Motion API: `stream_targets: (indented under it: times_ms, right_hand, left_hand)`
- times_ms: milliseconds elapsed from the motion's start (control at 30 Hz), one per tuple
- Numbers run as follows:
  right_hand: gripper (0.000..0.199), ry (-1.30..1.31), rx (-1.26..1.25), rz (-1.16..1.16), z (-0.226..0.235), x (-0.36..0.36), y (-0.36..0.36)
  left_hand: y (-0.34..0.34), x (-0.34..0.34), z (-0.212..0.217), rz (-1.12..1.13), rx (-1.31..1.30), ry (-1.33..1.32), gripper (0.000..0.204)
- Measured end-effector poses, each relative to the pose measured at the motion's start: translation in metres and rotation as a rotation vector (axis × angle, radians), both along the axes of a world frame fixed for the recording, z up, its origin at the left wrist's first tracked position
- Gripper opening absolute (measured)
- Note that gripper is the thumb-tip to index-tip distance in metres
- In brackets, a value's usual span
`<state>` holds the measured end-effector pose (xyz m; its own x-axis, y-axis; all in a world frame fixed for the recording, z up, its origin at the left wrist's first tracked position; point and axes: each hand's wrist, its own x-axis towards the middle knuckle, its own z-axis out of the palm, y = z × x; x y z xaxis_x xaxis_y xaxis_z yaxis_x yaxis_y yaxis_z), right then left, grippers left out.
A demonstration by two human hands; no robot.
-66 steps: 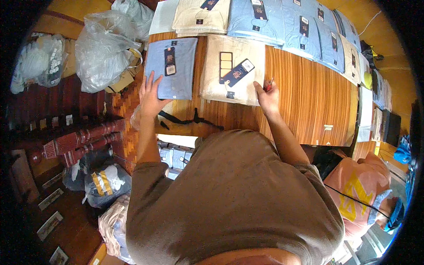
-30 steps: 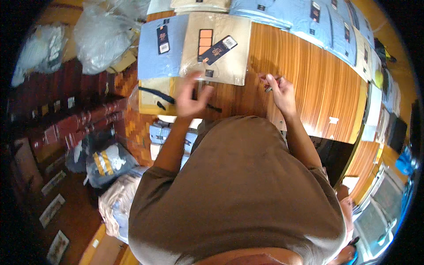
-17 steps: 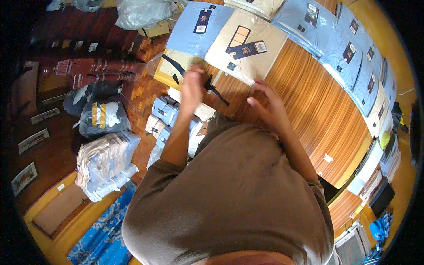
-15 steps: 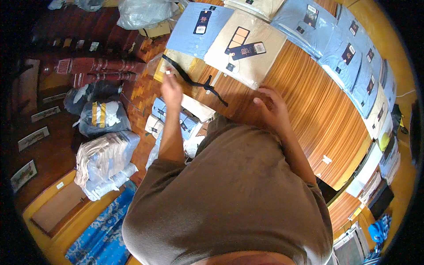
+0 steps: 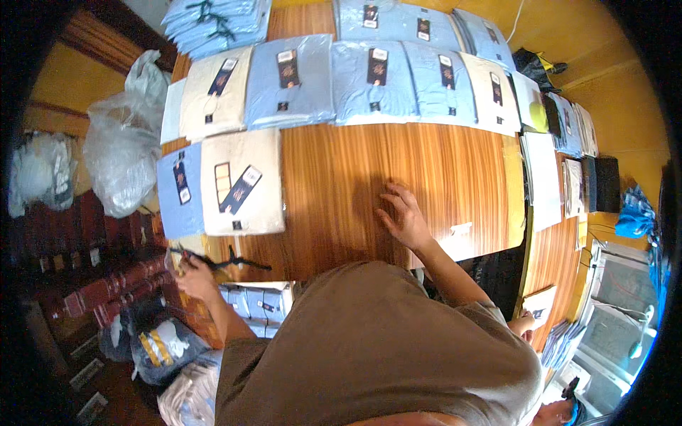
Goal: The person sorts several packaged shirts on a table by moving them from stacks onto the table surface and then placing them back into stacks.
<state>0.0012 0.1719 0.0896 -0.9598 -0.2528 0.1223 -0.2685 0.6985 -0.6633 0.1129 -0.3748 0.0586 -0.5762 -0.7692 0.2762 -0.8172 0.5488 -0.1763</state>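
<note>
My left hand (image 5: pixel 197 279) is at the table's left edge, fingers bent together beside a black strip of cloth (image 5: pixel 238 260). What its fingertips hold, if anything, is too small to make out. Just beyond lies a cream folded garment (image 5: pixel 259 181) in a clear bag, with a dark tag. A light blue bagged garment (image 5: pixel 177 209) sits left of it. My right hand (image 5: pixel 405 216) hovers over the bare wood of the table (image 5: pixel 334 184), its fingers apart and nothing in them.
A row of bagged blue and cream garments (image 5: pixel 375 82) runs across the table, with a blue stack (image 5: pixel 217 25) at far left. Clear plastic bags (image 5: pixel 117 156) hang at left. At right, another person's hand (image 5: pixel 524 324) holds a pale packet (image 5: pixel 541 305).
My view has swung to the right, bringing the garment row and another person's hand into sight. My right hand has moved away from the cream garment's corner to bare wood.
</note>
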Motion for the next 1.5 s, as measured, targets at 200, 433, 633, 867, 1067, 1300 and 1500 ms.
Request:
stream_targets:
  times_ms: [200,433,633,867,1067,1300,1500]
  right_hand:
    - [0.032,0.058,-0.026,-0.08,0.007,-0.029,0.076]
    - [0.026,0.124,-0.127,-0.154,0.042,-0.166,0.127]
    - [0.045,0.127,-0.18,-0.176,0.039,-0.4,0.114]
    - [0.101,-0.141,0.582,-0.316,-0.088,-0.635,0.154]
    - [0.076,-0.117,0.463,-0.196,-0.059,-0.685,0.129]
    - [0.059,0.353,0.229,-0.198,0.067,-0.633,0.07]
    - [0.034,0.457,-0.078,-0.203,0.209,-0.367,0.07]
  left_hand:
    - [0.11,-0.061,0.018,-0.814,-0.059,0.588,0.056]
    - [0.316,-0.111,-0.004,-1.472,0.648,-0.067,0.066]
    - [0.325,-0.127,-0.004,-1.276,0.634,-0.266,0.072]
    - [0.315,-0.141,-0.021,-1.357,0.668,-0.213,0.069]
    - [0.321,-0.124,-0.001,-1.279,0.765,-0.152,0.071]
    - [0.32,-0.109,-0.013,-1.274,0.791,-0.06,0.068]
    - [0.307,-0.113,-0.016,-1.359,0.873,0.061,0.076]
